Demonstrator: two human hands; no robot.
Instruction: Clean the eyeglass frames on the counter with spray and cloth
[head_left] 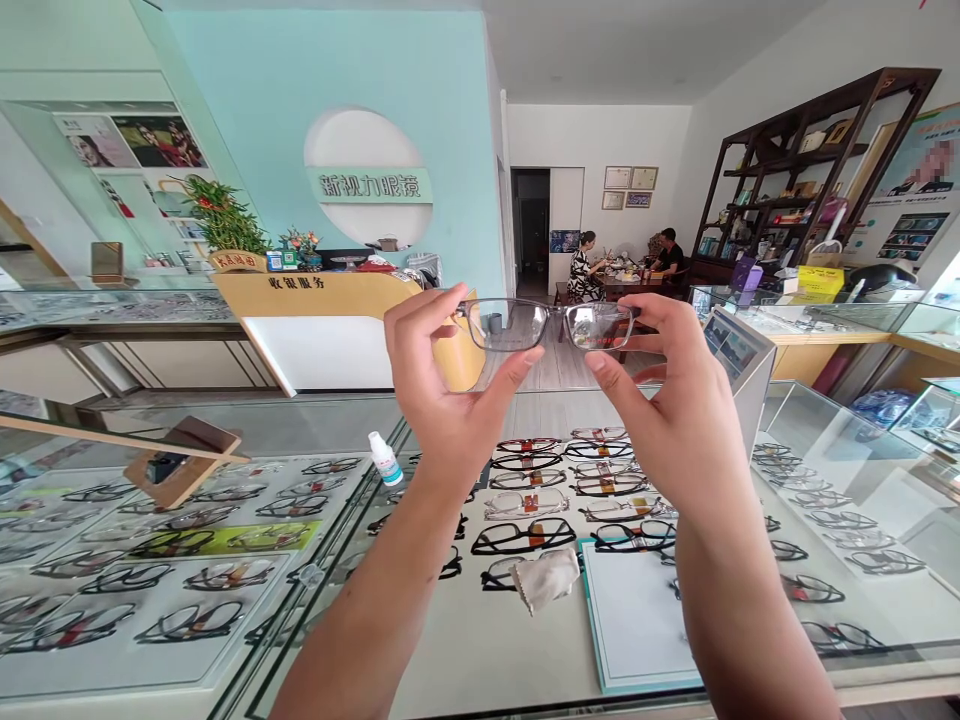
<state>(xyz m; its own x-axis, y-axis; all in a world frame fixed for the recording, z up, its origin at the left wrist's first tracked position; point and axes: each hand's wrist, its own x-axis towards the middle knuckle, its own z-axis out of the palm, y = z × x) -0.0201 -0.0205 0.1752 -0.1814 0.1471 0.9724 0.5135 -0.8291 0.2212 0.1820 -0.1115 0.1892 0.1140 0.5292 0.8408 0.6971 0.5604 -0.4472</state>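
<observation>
A pair of eyeglasses (508, 327) with a thin dark frame is held up in front of me, lenses facing away, above the glass display counter. My left hand (457, 385) grips its left end between thumb and fingers. At the other end, my right hand (664, 385) pinches the frame the same way. Below them on the counter lie a crumpled pale cleaning cloth (547, 580) and a white-and-teal tray or board (637, 620). A small white bottle (385, 460) with a blue label stands left of my left forearm.
Rows of eyeglasses (525, 537) fill the glass display counter (435, 650). A wooden stand (180, 460) is at the left. Further off are a cashier desk (337, 350), a dark shelf (787, 170) and two people seated at a table (622, 288).
</observation>
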